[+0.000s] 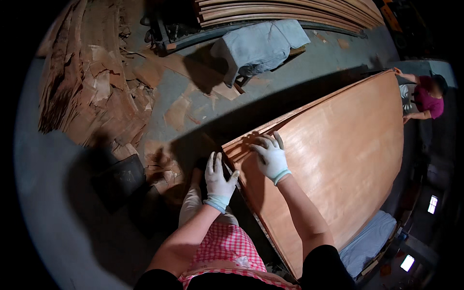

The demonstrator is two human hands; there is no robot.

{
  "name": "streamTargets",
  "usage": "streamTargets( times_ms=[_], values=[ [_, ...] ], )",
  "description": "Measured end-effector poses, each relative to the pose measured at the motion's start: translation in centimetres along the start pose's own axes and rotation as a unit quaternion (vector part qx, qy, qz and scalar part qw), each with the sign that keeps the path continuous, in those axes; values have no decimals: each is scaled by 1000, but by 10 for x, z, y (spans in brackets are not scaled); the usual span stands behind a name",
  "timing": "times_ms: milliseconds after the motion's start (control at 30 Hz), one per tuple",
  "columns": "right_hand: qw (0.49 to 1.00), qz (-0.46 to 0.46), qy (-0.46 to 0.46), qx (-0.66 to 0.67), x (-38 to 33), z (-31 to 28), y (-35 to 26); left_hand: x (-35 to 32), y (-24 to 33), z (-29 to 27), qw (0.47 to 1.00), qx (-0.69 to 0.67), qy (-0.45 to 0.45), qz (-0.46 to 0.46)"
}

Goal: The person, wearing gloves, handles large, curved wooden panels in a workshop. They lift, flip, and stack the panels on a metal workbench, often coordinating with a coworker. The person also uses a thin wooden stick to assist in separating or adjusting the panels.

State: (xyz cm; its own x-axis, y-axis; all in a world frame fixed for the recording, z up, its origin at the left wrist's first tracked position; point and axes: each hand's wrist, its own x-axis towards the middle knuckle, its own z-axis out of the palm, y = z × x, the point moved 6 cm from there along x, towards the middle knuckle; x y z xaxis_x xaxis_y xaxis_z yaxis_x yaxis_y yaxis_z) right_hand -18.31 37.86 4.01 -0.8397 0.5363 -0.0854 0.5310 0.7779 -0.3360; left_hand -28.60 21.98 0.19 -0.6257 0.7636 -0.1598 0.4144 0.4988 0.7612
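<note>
A broad stack of thin reddish-brown wood veneer sheets (333,145) lies in front of me and to the right, its near-left corner close to my hands. My left hand (220,182), in a pale work glove with grey fingertips, is beside the stack's near edge, thumb apart from the raised fingers. Over the top sheet near that corner is my right hand (272,158), gloved alike, its fingers spread and slightly bent. Whether its fingertips press on the veneer cannot be told. Neither hand shows anything held. Several sheet edges show along the stack's far-left side.
A co-worker (429,99) in a magenta top holds the stack's far end. Torn veneer scraps (96,92) are heaped at the left. A cloth-covered stool or low seat (263,46) stands beyond the stack, before more stacked boards (290,12). A dark box-like object (118,181) is at left.
</note>
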Motion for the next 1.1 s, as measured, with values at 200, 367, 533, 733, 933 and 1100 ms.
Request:
streamTargets(
  times_ms=[200, 367, 533, 733, 933, 1100],
  values=[
    [999, 29, 38, 0, -24, -9, -2, -1, 21, -4, 995, 17, -35, 91],
    [997, 50, 58, -4, -31, -13, -1, 1, 27, -1, 991, 16, -72, 109],
    [994, 78, 80, 3, -36, -11, -4, 14, 4, 11, 985, -111, -113, -69],
    [988, 118, 102, 8, -41, -7, -6, 28, 11, 6, 990, -58, -131, -17],
    [984, 139, 110, 7, -43, -6, -10, 30, 41, -2, 976, 36, -117, 180],
    [971, 188, 146, 23, -54, -17, -18, 31, 40, 16, 970, 55, -202, 121]
  ],
)
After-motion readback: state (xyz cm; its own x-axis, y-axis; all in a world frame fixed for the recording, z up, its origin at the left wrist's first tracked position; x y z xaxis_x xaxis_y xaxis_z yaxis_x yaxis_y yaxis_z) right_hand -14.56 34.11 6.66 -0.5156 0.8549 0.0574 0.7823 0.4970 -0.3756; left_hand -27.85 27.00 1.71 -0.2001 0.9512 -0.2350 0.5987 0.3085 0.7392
